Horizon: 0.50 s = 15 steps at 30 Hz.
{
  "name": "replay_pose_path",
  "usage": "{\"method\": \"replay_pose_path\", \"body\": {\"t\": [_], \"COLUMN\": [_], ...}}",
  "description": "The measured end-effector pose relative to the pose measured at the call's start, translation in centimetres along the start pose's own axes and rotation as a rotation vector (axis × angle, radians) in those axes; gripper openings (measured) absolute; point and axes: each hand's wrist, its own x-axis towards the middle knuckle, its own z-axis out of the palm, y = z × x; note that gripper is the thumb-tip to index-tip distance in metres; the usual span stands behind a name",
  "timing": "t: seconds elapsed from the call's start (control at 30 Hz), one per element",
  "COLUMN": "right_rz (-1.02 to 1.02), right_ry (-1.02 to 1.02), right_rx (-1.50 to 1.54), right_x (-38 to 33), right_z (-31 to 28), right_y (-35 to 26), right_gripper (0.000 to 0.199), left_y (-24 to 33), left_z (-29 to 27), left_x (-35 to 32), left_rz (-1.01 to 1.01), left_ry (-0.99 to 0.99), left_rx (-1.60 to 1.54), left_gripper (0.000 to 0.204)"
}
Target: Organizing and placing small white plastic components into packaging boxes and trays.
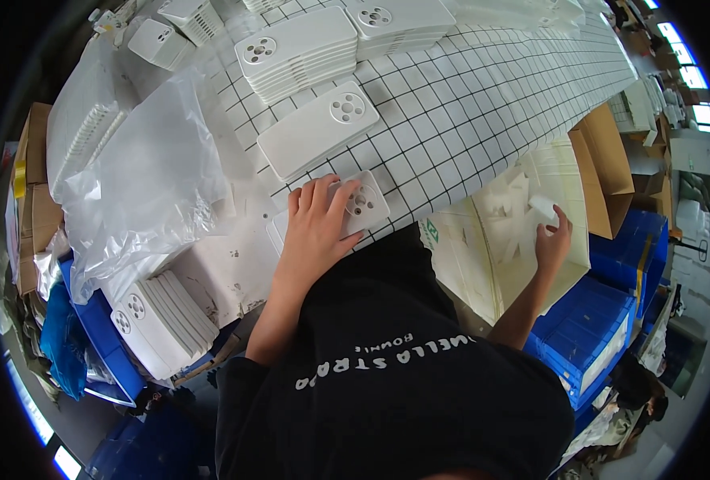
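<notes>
My left hand [313, 228] lies across a white plastic cover [369, 206] at the table's near edge, fingers over its top and thumb by the near side. One rounded end with a ring of round holes sticks out past my fingers; the rest is partly hidden under my hand. Over a pale plastic bin [455, 264] to the right, my right hand [553, 240] has a small whitish translucent piece [542, 208] at its thumb and index fingertips. Just beyond my left hand, another white cover [303, 138] lies flat on its own.
Stacks of similar covers [299, 60] stand at the back of the grid-patterned table [483, 104]. A clear plastic bag [155, 152] lies at left, above more covers [163, 324] in a blue crate [103, 344]. Cardboard boxes [603, 168] and blue bins [583, 332] flank the right side.
</notes>
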Motion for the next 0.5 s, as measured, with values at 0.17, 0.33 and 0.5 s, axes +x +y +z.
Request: {"method": "replay_pose_path", "body": {"t": [0.17, 0.33, 0.5], "right_rz": [-0.376, -0.802, -0.947], "right_ry": [-0.036, -0.429, -0.785], "right_rx": [0.299, 0.504, 0.47], "right_x": [-0.3, 0.4, 1.4], "right_z": [5.2, 10.4, 15.6], "right_y": [-7.6, -21.0, -27.3], "right_gripper": [0.044, 0.053, 0.085], "left_y": [-0.2, -0.3, 0.0], "left_z": [-0.1, -0.7, -0.5], "left_x": [-0.7, -1.8, -2.1], "left_rz": [-0.072, -0.109, -0.148], "left_ry": [-0.024, -0.013, -0.006], "left_rx": [-0.021, 0.026, 0.029], "left_gripper": [0.084, 0.085, 0.085]}}
